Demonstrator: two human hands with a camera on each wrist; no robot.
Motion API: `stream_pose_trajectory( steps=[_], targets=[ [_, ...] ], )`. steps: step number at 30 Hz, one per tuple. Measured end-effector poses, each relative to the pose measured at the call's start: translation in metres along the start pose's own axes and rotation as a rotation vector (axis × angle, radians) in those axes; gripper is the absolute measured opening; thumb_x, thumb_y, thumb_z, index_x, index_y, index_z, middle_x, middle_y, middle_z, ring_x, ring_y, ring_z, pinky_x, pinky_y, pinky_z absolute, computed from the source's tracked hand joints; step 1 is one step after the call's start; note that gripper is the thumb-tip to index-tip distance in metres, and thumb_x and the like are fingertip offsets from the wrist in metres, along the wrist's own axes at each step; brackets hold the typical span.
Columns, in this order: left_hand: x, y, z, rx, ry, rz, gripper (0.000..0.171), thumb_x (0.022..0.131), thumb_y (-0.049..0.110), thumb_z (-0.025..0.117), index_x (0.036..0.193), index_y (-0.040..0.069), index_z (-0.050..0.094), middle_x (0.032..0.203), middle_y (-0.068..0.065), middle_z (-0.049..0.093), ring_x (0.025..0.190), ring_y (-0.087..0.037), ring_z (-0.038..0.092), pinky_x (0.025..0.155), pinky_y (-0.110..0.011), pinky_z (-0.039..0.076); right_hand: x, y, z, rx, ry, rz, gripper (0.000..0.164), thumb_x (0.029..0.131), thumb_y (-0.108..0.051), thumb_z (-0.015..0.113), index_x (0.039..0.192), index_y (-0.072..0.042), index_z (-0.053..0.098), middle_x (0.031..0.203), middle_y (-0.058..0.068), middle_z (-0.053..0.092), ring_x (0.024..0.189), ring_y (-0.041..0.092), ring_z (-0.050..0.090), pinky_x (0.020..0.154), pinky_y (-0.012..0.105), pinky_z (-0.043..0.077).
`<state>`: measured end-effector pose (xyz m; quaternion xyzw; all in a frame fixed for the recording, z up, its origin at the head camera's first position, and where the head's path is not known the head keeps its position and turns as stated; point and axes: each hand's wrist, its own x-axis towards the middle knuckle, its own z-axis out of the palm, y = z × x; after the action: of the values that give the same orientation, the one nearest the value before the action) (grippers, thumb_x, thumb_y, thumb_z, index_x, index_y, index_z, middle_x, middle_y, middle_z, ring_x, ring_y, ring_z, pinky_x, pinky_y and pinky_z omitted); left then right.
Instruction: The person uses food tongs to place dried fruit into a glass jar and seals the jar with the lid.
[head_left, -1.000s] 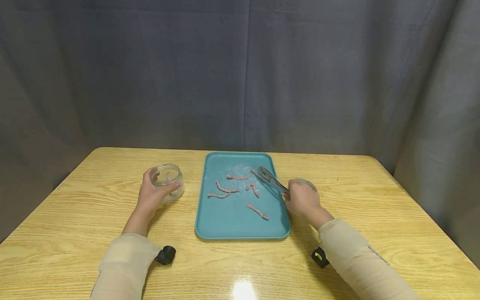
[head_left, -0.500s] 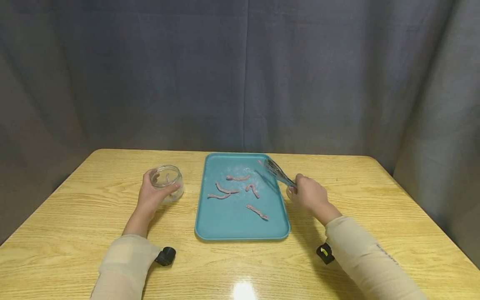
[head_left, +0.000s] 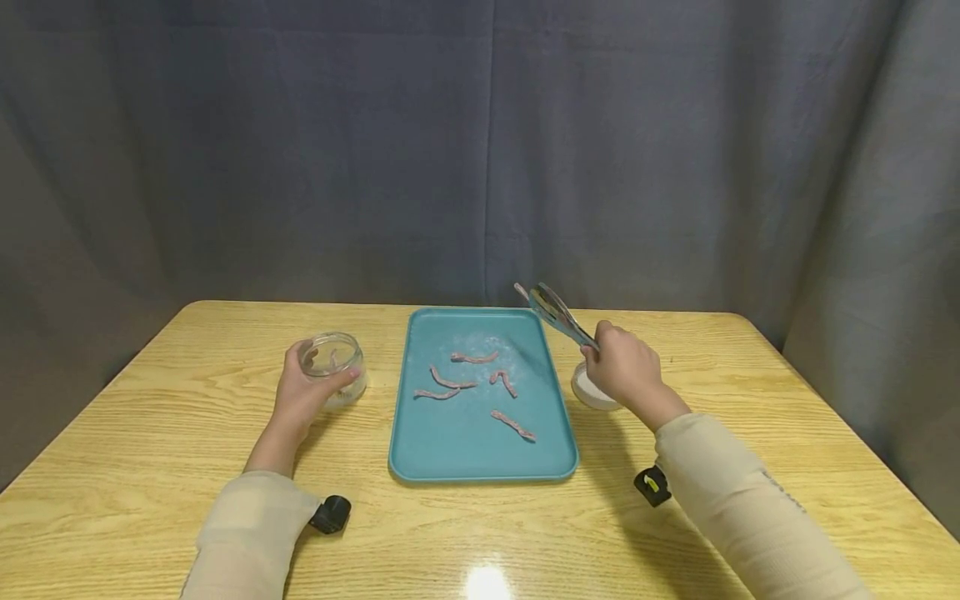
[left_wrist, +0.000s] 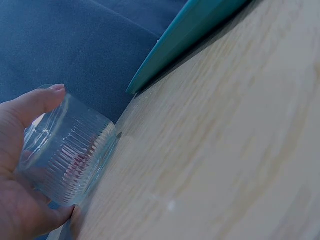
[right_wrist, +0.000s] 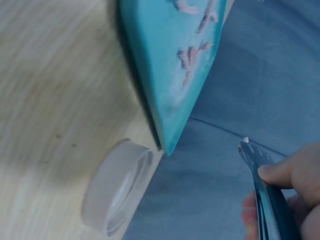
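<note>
My left hand [head_left: 300, 392] grips a clear ribbed glass jar [left_wrist: 80, 150] standing on the table left of the tray, thumb and fingers around its side. A pinkish piece shows through the glass. My right hand [head_left: 628, 367] holds metal tongs [head_left: 557, 313], raised above the tray's far right corner. A pale pink strip [head_left: 521, 291], looking like floured raw meat, sticks out from the tongs' tips. Several similar strips [head_left: 513, 426] lie on the teal tray [head_left: 450, 454], which has white powder dusted over its middle and far part.
A small round container [head_left: 591, 393] of white powder stands right of the tray, partly covered by my right hand in the head view. The wooden table [head_left: 480, 525] ends at a grey curtain [head_left: 337, 150] behind. Black wrist cameras hang below both pale sleeves.
My right hand has lifted the tongs up off the tray's far right part, carrying a strip along. The powder container has come into fuller view. The left hand and jar stay in place.
</note>
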<state>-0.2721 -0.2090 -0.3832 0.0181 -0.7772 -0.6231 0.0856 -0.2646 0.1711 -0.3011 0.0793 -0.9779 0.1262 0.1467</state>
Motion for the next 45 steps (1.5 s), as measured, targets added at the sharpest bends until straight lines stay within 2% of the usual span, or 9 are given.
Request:
stream_pose_trajectory(
  steps=[10,20,31,38,45],
  targets=[
    [-0.001,0.0,0.0,-0.011,-0.003,0.004,0.096,0.072,0.027,0.071,0.138,0.009,0.003,0.139,-0.018,0.01,0.123,-0.038,0.014,0.096,-0.046,0.022,0.005,-0.013,-0.009,0.028,0.056,-0.008,0.018,0.085,-0.018,0.053,0.076,-0.003,0.047,0.062,0.006,0.047,0.051,0.021,0.043,0.04,0.033,0.033],
    [0.0,0.001,0.0,0.0,0.002,0.002,0.095,0.072,0.027,0.071,0.137,0.009,0.003,0.139,-0.018,0.01,0.123,-0.038,0.015,0.096,-0.047,0.022,0.01,-0.041,-0.017,0.028,0.083,-0.038,0.019,0.084,-0.02,0.055,0.077,-0.005,0.047,0.064,0.006,0.047,0.053,0.021,0.046,0.044,0.035,0.035],
    [0.0,0.001,0.0,-0.006,-0.007,-0.003,0.096,0.072,0.028,0.071,0.137,0.01,0.003,0.139,-0.018,0.01,0.123,-0.038,0.015,0.095,-0.047,0.024,0.009,-0.083,-0.018,0.056,0.074,-0.107,0.02,0.085,-0.021,0.056,0.075,-0.007,0.045,0.061,0.004,0.044,0.051,0.018,0.044,0.042,0.031,0.033],
    [0.001,0.001,0.001,-0.018,-0.015,0.004,0.095,0.072,0.026,0.07,0.137,0.01,0.003,0.139,-0.019,0.009,0.123,-0.038,0.015,0.095,-0.046,0.024,0.007,-0.102,-0.014,0.072,0.081,-0.146,0.023,0.085,-0.022,0.055,0.072,-0.009,0.042,0.059,0.003,0.041,0.049,0.017,0.041,0.041,0.028,0.029],
    [0.0,0.001,-0.001,-0.014,-0.01,-0.001,0.095,0.072,0.027,0.07,0.137,0.009,0.003,0.139,-0.019,0.01,0.123,-0.037,0.015,0.095,-0.045,0.024,0.005,-0.119,-0.007,0.092,0.051,-0.171,0.022,0.085,-0.023,0.055,0.073,-0.01,0.042,0.06,0.001,0.041,0.048,0.015,0.041,0.04,0.027,0.029]
  ],
)
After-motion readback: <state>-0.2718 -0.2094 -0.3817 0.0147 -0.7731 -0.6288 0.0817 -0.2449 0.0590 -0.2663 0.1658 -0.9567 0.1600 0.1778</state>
